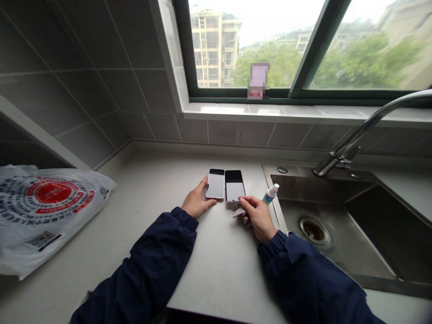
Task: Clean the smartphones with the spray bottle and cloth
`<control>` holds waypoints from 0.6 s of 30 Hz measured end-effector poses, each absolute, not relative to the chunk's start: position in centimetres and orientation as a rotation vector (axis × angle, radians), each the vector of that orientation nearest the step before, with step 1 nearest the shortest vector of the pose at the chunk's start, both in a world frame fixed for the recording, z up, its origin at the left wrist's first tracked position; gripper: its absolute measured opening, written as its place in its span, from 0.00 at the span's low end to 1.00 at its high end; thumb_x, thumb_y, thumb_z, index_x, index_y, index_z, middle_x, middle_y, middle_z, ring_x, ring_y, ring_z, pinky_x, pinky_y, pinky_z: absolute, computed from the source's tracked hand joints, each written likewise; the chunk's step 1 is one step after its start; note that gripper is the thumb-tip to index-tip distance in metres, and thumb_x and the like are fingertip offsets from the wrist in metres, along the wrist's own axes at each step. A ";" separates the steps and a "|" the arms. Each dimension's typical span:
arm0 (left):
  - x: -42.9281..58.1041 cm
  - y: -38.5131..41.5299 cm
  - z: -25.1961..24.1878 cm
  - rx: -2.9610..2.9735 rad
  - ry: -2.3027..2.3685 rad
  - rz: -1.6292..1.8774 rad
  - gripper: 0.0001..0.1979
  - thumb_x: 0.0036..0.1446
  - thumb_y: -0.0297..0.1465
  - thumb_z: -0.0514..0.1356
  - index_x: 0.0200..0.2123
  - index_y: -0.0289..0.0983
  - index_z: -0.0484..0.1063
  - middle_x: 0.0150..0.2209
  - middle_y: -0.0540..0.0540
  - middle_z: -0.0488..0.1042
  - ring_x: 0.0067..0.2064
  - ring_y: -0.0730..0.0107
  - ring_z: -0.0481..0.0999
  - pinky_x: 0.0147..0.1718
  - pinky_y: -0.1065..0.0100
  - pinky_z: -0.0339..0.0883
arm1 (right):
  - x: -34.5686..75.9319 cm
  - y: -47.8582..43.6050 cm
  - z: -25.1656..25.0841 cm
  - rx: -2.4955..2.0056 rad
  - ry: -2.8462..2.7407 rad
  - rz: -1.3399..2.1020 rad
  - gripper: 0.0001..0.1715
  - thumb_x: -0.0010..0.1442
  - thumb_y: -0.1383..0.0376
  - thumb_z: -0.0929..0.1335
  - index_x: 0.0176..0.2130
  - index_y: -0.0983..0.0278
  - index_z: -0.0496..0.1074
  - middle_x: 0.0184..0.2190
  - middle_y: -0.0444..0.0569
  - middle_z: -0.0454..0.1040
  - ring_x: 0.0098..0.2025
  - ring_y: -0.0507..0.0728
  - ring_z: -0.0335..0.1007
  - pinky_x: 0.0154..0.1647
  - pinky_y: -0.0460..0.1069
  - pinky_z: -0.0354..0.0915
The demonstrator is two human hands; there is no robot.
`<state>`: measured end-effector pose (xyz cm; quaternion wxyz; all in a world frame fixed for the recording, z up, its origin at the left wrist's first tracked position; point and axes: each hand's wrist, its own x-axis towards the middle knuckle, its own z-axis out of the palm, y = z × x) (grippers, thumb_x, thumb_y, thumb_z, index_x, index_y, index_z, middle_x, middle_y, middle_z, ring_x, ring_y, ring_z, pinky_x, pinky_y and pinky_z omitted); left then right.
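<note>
White countertop (151, 252) across the lower half of the frame; at centre, a left phone (215, 185) and a right phone (234, 186), lying face up just beside each other. Around the side of the left phone, the left hand (196, 199), fingers along the edge and thumb by the lower corner; firm grip or light steadying, impossible to tell. At the lower right corner of the right phone, the right hand (258, 216), thumb and fingers pinching a thin white piece (239, 212). Behind that hand, right of centre, a spray bottle (271, 194), base hidden, so unclear whether standing or held. Both phones already laid out; work apparently under way, with the white piece not yet put down. No visible sign of either screen as finished; probably some work left at the right phone. Farther out, a printed plastic bag (50, 211) at far left, a steel sink (340, 216) at right.
</note>
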<state>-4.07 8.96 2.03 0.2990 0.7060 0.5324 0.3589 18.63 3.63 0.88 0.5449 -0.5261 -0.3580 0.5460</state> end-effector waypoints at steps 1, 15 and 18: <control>-4.1 9.0 2.0 1.894 1.410 0.949 0.48 0.44 0.32 0.72 0.68 0.43 0.57 0.61 0.40 0.70 0.53 0.51 0.77 0.54 0.56 0.69 | 18.6 3.6 0.9 -1.242 -0.851 1.285 0.24 0.49 0.50 0.77 0.38 0.66 0.77 0.28 0.43 0.73 0.19 0.46 0.63 0.15 0.41 0.57; -3.4 7.8 2.9 1.847 1.340 1.091 0.36 0.54 0.26 0.59 0.66 0.46 0.56 0.64 0.39 0.63 0.18 0.88 0.55 0.20 0.72 0.59 | 18.2 3.1 2.3 -1.207 -0.881 1.261 0.26 0.49 0.49 0.77 0.24 0.64 0.67 0.19 0.39 0.66 0.17 0.45 0.53 0.14 0.41 0.53; -3.3 7.6 3.2 1.797 1.327 1.139 0.31 0.55 0.26 0.58 0.63 0.44 0.60 0.64 0.40 0.64 0.19 0.88 0.59 0.20 0.74 0.59 | 18.2 3.0 2.4 -1.216 -0.859 1.238 0.26 0.49 0.50 0.77 0.24 0.64 0.66 0.19 0.39 0.65 0.18 0.45 0.53 0.15 0.41 0.53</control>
